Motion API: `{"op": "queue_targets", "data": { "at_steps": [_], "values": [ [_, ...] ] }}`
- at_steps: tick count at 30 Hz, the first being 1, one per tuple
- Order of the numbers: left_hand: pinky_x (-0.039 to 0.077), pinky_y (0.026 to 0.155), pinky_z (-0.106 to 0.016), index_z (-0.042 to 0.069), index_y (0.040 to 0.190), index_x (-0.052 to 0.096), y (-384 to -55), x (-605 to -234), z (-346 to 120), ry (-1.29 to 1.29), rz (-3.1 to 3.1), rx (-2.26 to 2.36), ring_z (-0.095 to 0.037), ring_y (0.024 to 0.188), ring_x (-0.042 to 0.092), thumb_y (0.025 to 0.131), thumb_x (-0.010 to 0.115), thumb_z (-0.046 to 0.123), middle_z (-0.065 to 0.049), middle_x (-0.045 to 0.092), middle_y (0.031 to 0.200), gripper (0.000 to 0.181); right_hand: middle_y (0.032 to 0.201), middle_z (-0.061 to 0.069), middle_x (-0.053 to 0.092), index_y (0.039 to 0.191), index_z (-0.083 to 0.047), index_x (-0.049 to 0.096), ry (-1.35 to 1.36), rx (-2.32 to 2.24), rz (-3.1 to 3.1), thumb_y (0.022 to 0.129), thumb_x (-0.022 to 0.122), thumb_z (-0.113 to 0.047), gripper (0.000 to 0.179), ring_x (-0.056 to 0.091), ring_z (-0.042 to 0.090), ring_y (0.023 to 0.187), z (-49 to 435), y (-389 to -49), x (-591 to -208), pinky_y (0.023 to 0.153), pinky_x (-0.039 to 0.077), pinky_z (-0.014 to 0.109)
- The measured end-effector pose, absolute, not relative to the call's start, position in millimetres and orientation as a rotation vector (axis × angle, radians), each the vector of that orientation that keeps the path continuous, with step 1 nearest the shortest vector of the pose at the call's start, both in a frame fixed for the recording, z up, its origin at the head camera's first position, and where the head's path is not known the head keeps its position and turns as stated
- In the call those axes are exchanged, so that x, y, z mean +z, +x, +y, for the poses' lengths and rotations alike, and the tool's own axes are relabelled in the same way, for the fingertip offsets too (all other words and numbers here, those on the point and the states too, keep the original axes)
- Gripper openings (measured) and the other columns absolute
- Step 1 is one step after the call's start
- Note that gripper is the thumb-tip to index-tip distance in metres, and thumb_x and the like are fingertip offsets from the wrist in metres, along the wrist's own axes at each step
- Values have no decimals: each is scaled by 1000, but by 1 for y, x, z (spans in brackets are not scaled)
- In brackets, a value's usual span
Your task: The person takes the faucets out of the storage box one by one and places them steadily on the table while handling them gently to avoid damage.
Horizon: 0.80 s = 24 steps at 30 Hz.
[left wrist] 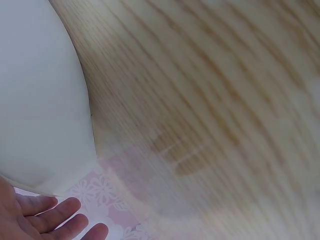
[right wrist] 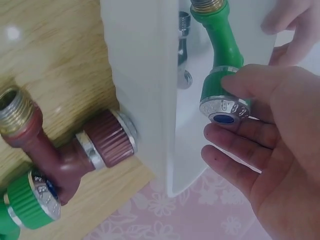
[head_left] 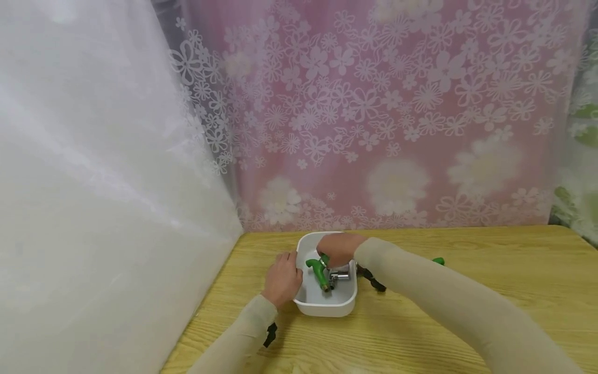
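My right hand (head_left: 341,248) reaches over a white plastic tub (head_left: 325,310) and pinches a green tap (head_left: 317,270) by its ribbed knob. In the right wrist view the thumb lies on the knob of this green tap (right wrist: 223,45), beside its blue-centred silver cap. The tap's threaded brass end points away from the hand. A chrome tap (head_left: 343,276) lies inside the tub. My left hand (head_left: 283,278) holds the tub's left wall, its thumb over the rim; in the left wrist view the fingers (left wrist: 60,212) show outside the wall.
Just outside the tub's right wall, a dark red tap (right wrist: 65,165) lies on the wooden table (head_left: 420,332), with another green tap (right wrist: 30,200) close by. Past my right sleeve a green piece (head_left: 438,261) peeks out. Flowered pink sheeting (head_left: 397,130) hangs behind; white sheeting (head_left: 103,208) borders the left.
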<state>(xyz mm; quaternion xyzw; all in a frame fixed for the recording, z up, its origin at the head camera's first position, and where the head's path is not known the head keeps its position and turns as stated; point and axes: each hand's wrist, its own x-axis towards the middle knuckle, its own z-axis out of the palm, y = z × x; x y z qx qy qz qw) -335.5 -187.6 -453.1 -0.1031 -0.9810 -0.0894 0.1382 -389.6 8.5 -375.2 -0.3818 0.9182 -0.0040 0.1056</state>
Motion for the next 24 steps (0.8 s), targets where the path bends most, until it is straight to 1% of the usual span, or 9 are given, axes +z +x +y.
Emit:
{"op": "queue_targets", "data": {
  "at_steps": [9,13,18,24],
  "values": [
    [53,97,-47,1,139,54,-334,-455,-187,-304,-2827,-282,-31,122,57,99,54,18,-16,61,129,44,91,-8,65,111,-15,71,-1188,71,2743,94,69,-18,17,55,9,76,26,-382,-365,71,48,30],
    [53,97,-47,1,139,54,-333,-456,-190,-284,-2829,-274,-30,122,57,99,55,18,-15,61,129,44,91,-9,64,110,-15,70,-1180,41,2744,94,69,-19,17,55,9,77,31,-380,-362,71,48,29],
    [54,96,-47,2,138,55,-333,-456,-188,-269,-2836,-280,-30,120,57,98,56,18,-15,61,127,43,94,-8,65,111,-15,70,-1150,0,2768,92,70,-19,19,57,9,79,41,-376,-359,74,52,29],
    [54,95,-47,2,138,55,-335,-456,-186,-282,-2818,-283,-31,120,58,98,56,17,-15,62,127,43,96,-4,66,113,-11,70,-1161,4,2785,92,70,-19,22,57,10,79,59,-369,-349,74,53,31]
  ]
}}
